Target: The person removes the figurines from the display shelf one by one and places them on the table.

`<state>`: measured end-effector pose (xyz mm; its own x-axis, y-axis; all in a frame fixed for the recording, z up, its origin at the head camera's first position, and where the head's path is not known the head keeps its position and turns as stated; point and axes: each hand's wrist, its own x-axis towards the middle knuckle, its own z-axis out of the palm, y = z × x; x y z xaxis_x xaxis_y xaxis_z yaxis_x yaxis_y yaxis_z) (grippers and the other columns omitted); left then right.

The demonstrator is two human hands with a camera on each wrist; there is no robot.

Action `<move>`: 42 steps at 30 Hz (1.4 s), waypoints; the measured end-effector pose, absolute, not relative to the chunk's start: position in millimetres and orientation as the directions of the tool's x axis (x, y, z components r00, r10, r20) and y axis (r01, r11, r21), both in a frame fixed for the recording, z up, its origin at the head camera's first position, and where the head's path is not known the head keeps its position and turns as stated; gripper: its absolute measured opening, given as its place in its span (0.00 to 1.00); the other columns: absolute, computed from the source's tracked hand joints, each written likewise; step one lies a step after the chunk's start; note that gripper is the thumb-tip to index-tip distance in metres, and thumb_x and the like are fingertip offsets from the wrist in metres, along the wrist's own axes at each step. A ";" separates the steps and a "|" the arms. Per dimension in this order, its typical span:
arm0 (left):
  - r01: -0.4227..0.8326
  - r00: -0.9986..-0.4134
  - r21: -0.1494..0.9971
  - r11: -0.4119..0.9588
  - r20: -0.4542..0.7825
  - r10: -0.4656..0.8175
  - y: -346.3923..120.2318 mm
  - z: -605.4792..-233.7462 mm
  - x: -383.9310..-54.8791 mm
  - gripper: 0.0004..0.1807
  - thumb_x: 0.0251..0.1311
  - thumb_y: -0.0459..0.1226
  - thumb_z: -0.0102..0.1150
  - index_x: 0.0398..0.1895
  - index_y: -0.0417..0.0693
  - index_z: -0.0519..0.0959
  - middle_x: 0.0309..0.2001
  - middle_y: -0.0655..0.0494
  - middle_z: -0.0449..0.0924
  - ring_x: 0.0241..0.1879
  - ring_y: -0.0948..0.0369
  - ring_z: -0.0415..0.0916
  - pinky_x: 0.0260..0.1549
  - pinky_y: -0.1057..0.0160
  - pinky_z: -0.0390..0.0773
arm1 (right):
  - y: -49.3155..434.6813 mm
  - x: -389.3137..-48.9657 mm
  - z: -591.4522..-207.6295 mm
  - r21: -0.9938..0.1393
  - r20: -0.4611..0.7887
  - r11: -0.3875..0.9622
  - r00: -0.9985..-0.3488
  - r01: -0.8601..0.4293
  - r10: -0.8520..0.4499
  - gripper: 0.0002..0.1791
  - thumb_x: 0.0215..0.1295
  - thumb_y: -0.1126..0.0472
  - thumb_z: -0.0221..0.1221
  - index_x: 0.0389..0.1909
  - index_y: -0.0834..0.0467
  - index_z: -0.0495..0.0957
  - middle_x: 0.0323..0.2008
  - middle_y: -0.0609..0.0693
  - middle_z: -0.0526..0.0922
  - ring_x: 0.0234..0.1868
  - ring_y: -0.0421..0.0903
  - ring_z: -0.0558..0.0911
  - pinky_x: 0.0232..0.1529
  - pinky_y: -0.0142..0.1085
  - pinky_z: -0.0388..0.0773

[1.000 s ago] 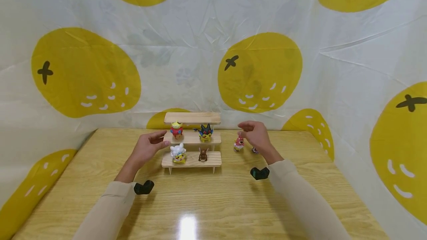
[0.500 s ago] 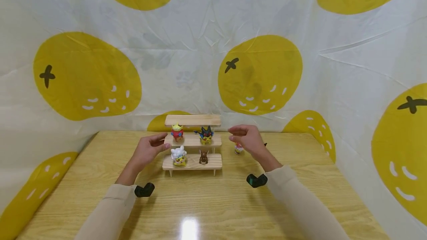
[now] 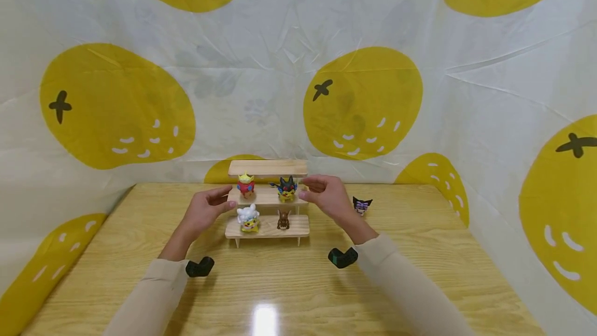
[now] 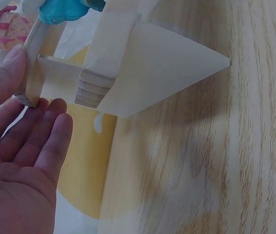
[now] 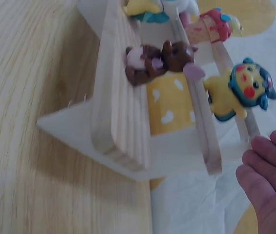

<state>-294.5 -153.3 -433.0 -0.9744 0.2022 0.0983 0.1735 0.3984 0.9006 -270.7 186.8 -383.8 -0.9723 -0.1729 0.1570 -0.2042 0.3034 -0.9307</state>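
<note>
A three-tier wooden display shelf (image 3: 268, 167) stands at the back of the table. At its left end my left hand (image 3: 205, 211) grips the middle tier, thumb on top and fingers underneath in the left wrist view. Beside the tier's right end is my right hand (image 3: 330, 198), thumb and fingers apart with nothing between them. On the middle tier stand a red figurine with a yellow crown (image 3: 246, 186) and a yellow figurine in a dark hood (image 3: 286, 189). The lower tier bears a white-hooded yellow figurine (image 3: 249, 219) and a brown mouse figurine (image 3: 283, 220).
To the right of the shelf, a small black-and-purple figurine (image 3: 361, 205) stands on the wooden table (image 3: 298, 284). A white cloth (image 3: 261, 113) printed with big yellow fruit hangs behind and along the sides. Dark wrist cameras sit below both hands.
My right hand has moved left from above the pink figurine to the shelf's right end. It now covers the pink figurine's spot, and the black-and-purple figurine shows fully. The left hand stays put.
</note>
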 end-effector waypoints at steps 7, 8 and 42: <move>0.168 -0.976 0.908 0.385 0.096 0.197 -150.9 -434.5 -297.3 0.36 0.69 0.45 0.68 0.76 0.41 0.69 0.75 0.39 0.70 0.73 0.41 0.71 0.68 0.43 0.76 | 166.0 -266.7 -379.2 -0.918 0.169 0.345 -0.980 -0.196 -0.108 0.29 0.64 0.56 0.73 0.65 0.60 0.80 0.65 0.59 0.83 0.70 0.59 0.79 0.72 0.52 0.75; 0.164 -0.976 0.909 0.384 0.093 0.197 -150.9 -435.2 -297.4 0.36 0.69 0.45 0.68 0.77 0.41 0.69 0.75 0.39 0.69 0.73 0.41 0.71 0.68 0.43 0.76 | 163.4 -266.2 -379.4 -0.914 0.169 0.357 -0.981 -0.193 -0.096 0.29 0.64 0.56 0.74 0.64 0.59 0.81 0.65 0.58 0.83 0.70 0.58 0.79 0.72 0.51 0.76; 0.164 -0.978 0.907 0.389 0.098 0.184 -151.2 -436.3 -295.0 0.34 0.71 0.41 0.66 0.76 0.41 0.69 0.75 0.38 0.70 0.72 0.41 0.72 0.68 0.43 0.76 | 143.0 -264.0 -384.1 -0.884 0.220 0.426 -0.975 -0.190 0.021 0.16 0.63 0.63 0.73 0.52 0.59 0.87 0.41 0.56 0.92 0.42 0.49 0.90 0.40 0.37 0.86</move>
